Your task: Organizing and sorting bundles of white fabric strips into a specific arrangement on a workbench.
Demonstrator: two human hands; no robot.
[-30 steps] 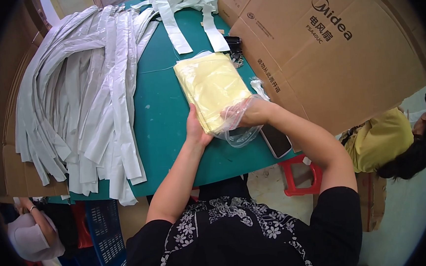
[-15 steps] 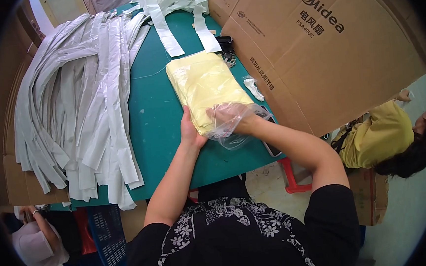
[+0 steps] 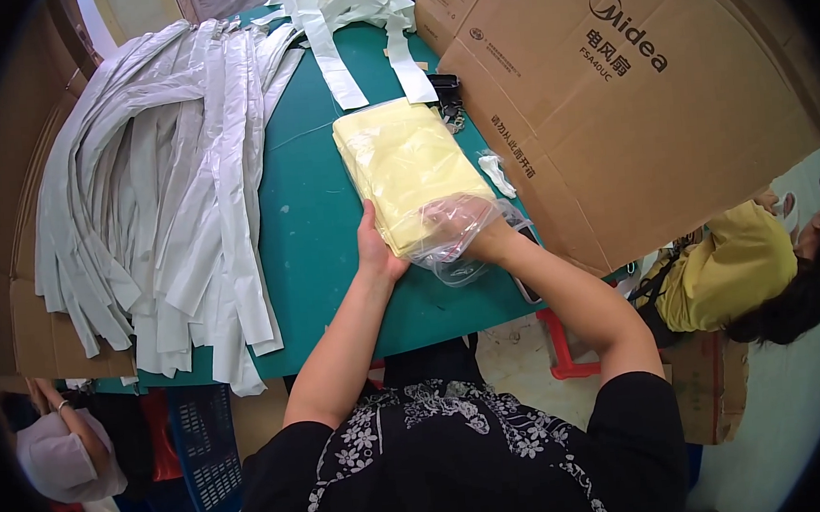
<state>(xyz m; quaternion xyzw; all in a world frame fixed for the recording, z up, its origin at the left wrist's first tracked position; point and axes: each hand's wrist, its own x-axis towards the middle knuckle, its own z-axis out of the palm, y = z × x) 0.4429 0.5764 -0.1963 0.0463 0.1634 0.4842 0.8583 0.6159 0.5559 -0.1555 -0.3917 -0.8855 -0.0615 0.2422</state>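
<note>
A thick folded yellow bundle point(image 3: 401, 157), in sheet-like layers, lies on the green table in a clear plastic bag point(image 3: 459, 270) whose loose mouth is bunched at the near end. My left hand point(image 3: 379, 249) grips the near left edge, thumb on the side and fingers hidden underneath. Inside the bag mouth, my right hand point(image 3: 470, 225) has its fingers closed at the bundle's near end; plastic folds blur them.
Long whitish plastic strips point(image 3: 159, 197) cover the table's left side. White cut strips point(image 3: 335, 61) lie at the back. A large cardboard box point(image 3: 628, 108) borders the right, near a crumpled white scrap point(image 3: 497, 176) and a phone point(image 3: 529, 286). Co-workers sit on both sides.
The whole view has shifted slightly, so table and bundle appear a little further right. Both hands keep their places on the bundle; my right hand has barely moved in the bag mouth.
</note>
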